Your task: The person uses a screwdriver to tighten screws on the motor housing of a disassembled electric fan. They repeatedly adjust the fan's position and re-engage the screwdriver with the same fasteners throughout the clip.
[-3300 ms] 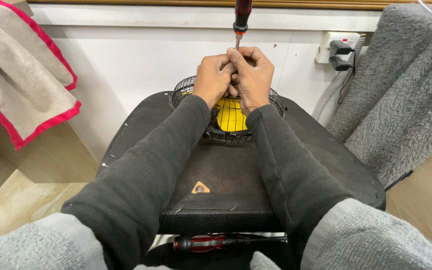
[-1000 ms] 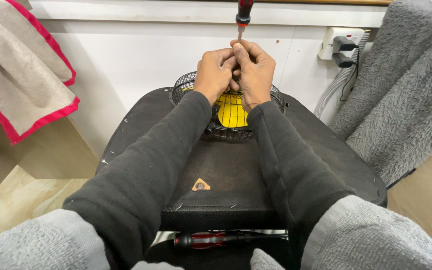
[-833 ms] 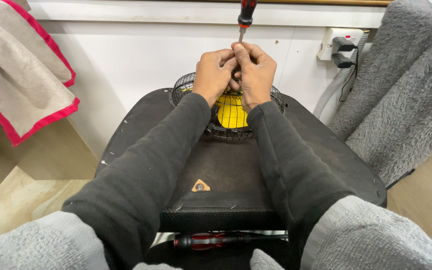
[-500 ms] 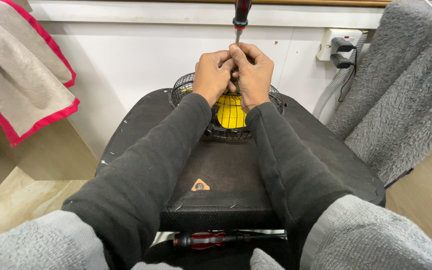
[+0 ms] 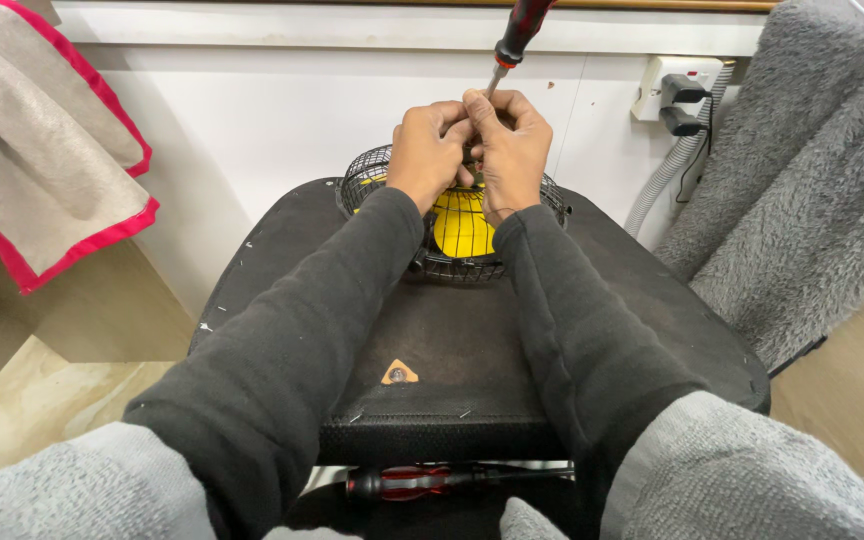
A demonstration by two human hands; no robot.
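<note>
Both arms stretched straight out, left hand (image 5: pixel 428 150) and right hand (image 5: pixel 508 150) pressed together, fingers pinched round the shaft of one red-and-black screwdriver (image 5: pixel 517 35) sticking up at 12 o'clock. Under them sits one small wire-caged fan (image 5: pixel 462 230) with yellow blades, resting on the black stool (image 5: pixel 452 340). A second screwdriver (image 5: pixel 432 483) lies at 6 o'clock.

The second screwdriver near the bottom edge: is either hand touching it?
No. The second screwdriver lies alone below the seat, while both hands work at the fan guard.
</note>
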